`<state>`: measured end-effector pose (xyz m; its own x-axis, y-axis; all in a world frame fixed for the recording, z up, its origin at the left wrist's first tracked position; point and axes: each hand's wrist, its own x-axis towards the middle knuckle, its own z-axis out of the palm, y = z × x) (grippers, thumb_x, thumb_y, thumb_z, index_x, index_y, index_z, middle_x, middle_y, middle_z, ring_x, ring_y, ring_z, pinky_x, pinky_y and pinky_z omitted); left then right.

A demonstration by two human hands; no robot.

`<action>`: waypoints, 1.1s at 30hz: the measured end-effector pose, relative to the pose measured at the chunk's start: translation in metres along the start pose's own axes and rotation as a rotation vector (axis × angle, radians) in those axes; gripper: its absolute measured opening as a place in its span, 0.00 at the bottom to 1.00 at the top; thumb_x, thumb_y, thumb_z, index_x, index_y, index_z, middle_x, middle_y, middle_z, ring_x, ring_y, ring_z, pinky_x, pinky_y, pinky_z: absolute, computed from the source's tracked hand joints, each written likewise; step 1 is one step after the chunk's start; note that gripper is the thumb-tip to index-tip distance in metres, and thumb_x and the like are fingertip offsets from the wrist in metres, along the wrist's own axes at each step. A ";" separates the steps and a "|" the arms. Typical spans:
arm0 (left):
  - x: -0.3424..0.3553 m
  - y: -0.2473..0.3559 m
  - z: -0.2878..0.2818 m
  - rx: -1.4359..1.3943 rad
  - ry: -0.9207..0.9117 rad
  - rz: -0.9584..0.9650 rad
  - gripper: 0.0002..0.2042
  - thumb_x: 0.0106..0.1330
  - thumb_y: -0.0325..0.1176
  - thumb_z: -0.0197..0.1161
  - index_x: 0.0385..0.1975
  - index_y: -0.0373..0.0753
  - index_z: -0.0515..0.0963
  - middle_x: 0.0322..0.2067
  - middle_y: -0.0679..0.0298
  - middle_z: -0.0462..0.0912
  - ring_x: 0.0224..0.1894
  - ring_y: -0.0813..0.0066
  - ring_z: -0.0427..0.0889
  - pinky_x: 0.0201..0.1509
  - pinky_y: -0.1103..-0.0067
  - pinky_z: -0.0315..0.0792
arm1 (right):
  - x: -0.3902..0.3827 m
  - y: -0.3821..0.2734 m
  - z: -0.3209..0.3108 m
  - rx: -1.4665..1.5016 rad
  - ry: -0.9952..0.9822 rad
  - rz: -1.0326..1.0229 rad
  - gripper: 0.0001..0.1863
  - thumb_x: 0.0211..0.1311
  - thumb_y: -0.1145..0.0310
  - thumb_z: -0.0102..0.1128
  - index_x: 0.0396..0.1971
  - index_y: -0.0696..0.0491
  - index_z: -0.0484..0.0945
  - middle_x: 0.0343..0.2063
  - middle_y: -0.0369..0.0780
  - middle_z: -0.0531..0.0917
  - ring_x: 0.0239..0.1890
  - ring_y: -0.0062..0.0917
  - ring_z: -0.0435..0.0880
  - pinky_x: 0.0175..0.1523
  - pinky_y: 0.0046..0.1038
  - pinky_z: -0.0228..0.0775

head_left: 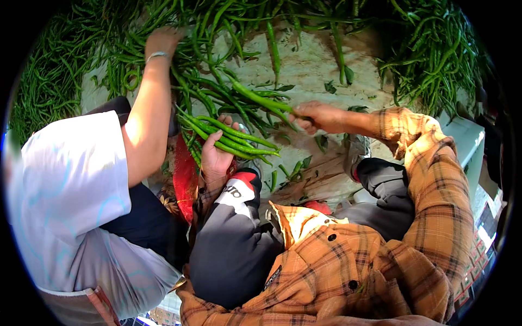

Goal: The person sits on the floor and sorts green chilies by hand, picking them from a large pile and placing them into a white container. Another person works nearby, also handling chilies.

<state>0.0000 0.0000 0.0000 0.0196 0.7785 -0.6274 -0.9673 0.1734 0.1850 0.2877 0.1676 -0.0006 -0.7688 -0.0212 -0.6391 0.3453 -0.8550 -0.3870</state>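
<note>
My left hand is closed round a small bunch of long green chili peppers, which stick out on both sides of my fingers. Farther right, my right hand pinches one end of other green chili peppers; their far ends slant up and left over the loose pile. Beneath and beyond the left hand's bunch lie more loose chilies. My fingers partly hide how many each hand holds.
To my left sits a person in a white shirt, whose hand reaches into the chilies. Large heaps of chilies lie at the far right and far left. Leaves and stray chilies lie on the pale sheet. A white container stands at right.
</note>
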 end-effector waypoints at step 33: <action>0.043 -0.022 0.009 0.237 0.231 0.036 0.06 0.60 0.25 0.64 0.35 0.41 0.76 0.38 0.61 0.81 0.43 0.65 0.79 0.55 0.63 0.72 | 0.000 -0.031 -0.187 -1.128 1.277 -0.301 0.25 0.60 0.57 0.59 0.48 0.59 0.66 0.25 0.50 0.78 0.25 0.41 0.79 0.28 0.41 0.70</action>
<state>0.0246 0.0349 -0.0241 -0.0981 0.6338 -0.7673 -0.8801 0.3047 0.3641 0.3772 0.2911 -0.1132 -0.1868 0.9261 -0.3278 0.8861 0.0148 -0.4632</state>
